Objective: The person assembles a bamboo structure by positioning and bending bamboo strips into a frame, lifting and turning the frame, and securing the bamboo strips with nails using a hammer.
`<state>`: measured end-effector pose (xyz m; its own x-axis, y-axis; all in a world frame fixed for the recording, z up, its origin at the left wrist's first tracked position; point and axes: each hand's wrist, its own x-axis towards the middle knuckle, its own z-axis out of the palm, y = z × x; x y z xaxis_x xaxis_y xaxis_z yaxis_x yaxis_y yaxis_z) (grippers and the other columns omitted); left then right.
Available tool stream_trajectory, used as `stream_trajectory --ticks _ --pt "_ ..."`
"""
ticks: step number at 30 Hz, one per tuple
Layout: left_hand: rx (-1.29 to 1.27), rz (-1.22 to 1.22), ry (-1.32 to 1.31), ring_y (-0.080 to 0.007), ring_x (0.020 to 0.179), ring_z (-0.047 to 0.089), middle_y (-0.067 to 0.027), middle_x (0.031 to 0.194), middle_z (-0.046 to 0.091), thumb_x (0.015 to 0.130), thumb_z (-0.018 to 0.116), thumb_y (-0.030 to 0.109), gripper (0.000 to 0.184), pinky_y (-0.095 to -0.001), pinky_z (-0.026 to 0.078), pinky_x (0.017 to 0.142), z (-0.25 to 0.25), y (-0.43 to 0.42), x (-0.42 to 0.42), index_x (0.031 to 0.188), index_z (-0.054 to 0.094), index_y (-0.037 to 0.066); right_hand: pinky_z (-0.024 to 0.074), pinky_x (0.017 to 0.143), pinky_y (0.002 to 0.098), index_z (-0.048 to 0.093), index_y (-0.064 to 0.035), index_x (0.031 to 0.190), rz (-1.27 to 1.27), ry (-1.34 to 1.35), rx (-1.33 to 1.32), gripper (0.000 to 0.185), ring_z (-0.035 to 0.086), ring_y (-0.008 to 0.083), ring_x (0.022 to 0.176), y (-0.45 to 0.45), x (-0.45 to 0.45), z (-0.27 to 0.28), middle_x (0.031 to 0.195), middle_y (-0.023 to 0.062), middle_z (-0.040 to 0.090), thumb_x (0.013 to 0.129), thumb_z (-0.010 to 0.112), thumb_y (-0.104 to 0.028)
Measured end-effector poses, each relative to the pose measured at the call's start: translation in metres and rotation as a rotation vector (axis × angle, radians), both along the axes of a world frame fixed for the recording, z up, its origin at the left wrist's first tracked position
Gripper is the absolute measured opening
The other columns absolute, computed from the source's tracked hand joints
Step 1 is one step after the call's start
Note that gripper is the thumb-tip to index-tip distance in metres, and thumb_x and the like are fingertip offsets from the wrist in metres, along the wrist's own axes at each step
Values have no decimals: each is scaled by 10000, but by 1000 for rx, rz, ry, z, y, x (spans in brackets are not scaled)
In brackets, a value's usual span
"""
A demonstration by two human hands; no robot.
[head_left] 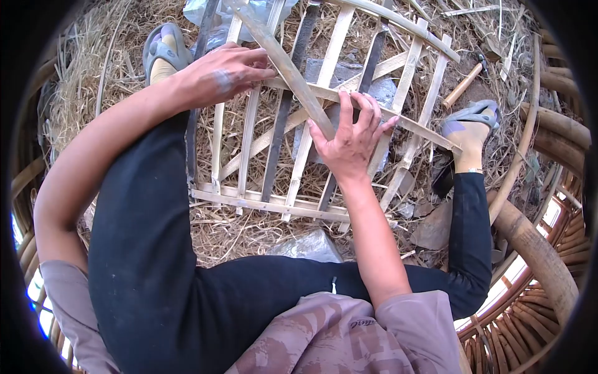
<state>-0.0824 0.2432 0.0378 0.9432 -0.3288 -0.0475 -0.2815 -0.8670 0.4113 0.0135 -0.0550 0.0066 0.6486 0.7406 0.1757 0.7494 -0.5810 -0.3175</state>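
Note:
A lattice frame of light and dark flat strips (pixel 268 201) lies on the straw between my legs. One loose, wider strip (pixel 286 71) slants across its top, from the upper edge down to my right hand. My left hand (pixel 233 71) reaches over the frame's middle crosspiece, its fingers bent and apart beside the slanted strip; no object shows inside it. My right hand (pixel 352 134) is spread, with its fingertips on the middle crosspiece (pixel 423 129) and its thumb by the lower end of the slanted strip.
A hammer (pixel 464 85) with a wooden handle lies at the upper right, near my sandalled foot (pixel 470 121). Clear plastic (pixel 308 245) and flat stones (pixel 434 224) lie near the frame's lower edge. Thick bamboo poles (pixel 536 255) curve along the right side.

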Motion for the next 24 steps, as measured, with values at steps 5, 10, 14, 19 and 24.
stream_trajectory --ticks 5,10,14,19,24 --pt "-45 -3 81 -253 1044 635 -94 1157 607 872 698 45 404 -414 454 903 8 0 4 1273 663 73 -52 1131 768 542 -131 1368 7 5 2 785 377 315 1377 0 0 -1 1329 91 456 753 760 -565" --pt "-92 -11 56 -268 1024 632 -105 1126 604 877 691 41 387 -431 463 895 11 -1 6 1262 677 74 -46 1129 770 560 -136 1345 -4 1 -12 771 370 308 1381 0 -2 -1 1307 77 459 739 778 -560" --pt "-133 2 40 -305 969 646 -125 1103 621 867 693 30 356 -444 507 854 14 -1 8 1219 703 81 -24 1127 773 577 -151 1331 -18 7 -25 761 369 302 1386 -1 -4 -3 1302 57 467 723 793 -556" --pt "-145 31 43 -329 919 651 -131 1045 612 850 705 22 339 -456 523 806 14 0 10 1181 723 92 0 1120 782 593 -169 1320 -21 -8 -40 746 367 298 1390 0 -4 -2 1300 46 476 717 798 -556" --pt "-95 90 138 -337 914 646 -133 989 588 834 716 16 354 -462 519 784 26 -6 11 1176 729 102 1 1114 797 590 -169 1336 -13 -6 -43 748 368 300 1391 -1 -4 -3 1307 50 477 729 791 -558"
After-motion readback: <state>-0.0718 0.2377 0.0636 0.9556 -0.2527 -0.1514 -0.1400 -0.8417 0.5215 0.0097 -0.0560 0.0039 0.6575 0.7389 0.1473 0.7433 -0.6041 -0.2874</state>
